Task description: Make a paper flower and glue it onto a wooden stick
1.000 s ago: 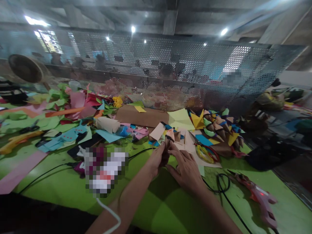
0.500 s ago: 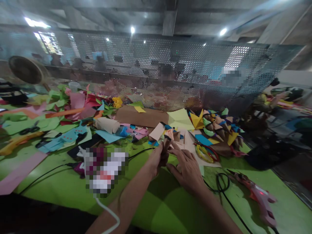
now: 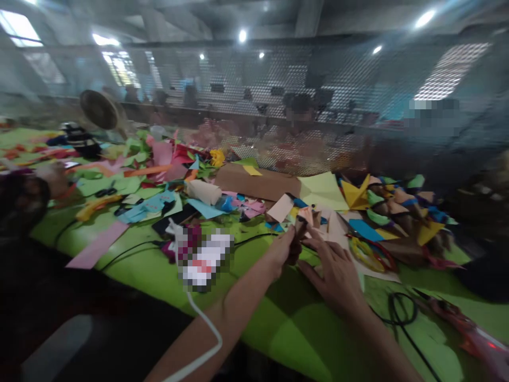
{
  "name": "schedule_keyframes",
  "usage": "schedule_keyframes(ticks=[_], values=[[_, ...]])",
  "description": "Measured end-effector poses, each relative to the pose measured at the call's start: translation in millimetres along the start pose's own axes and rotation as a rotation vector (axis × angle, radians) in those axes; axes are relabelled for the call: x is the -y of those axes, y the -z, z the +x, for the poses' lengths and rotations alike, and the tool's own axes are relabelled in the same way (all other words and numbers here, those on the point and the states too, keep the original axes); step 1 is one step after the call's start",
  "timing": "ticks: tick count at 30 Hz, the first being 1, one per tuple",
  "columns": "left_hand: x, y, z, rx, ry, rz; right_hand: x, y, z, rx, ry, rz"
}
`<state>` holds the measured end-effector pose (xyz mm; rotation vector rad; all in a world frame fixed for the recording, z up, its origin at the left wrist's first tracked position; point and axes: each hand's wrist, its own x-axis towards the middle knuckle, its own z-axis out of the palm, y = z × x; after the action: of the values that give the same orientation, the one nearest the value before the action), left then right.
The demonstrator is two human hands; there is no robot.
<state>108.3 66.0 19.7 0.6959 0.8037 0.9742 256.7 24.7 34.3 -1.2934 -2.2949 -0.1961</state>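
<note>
My left hand point(image 3: 283, 252) is closed in a pinch around a small dark brown paper piece point(image 3: 299, 229) held just above the green table point(image 3: 159, 268). My right hand point(image 3: 336, 268) lies beside it on the right, fingers stretched forward and touching the same paper piece and the beige paper under it. Both forearms reach in from the bottom of the view. The whole picture is smeared by motion.
Coloured paper scraps point(image 3: 159, 175) cover the far half of the table. A brown cardboard sheet point(image 3: 258, 183) lies behind my hands. Folded paper cones point(image 3: 401, 204) are piled at the right. A black cable point(image 3: 401, 313) and a pink glue gun point(image 3: 477, 334) lie at the right. A perforated metal screen point(image 3: 318, 101) stands behind.
The camera has swung to the left, so everything sits further right in the view. My hands keep the same hold on the paper piece.
</note>
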Motion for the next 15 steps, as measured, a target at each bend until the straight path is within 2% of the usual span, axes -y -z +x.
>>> schedule_keyframes(ticks=[4,15], values=[[-3.4,-1.6,0.5,-0.015,0.007,-0.034,-4.7,-3.5,-0.3,-0.039,0.021,-0.006],[-4.8,-1.6,1.3,0.068,0.012,-0.076,-7.2,-4.7,-1.9,-0.072,0.017,-0.009]])
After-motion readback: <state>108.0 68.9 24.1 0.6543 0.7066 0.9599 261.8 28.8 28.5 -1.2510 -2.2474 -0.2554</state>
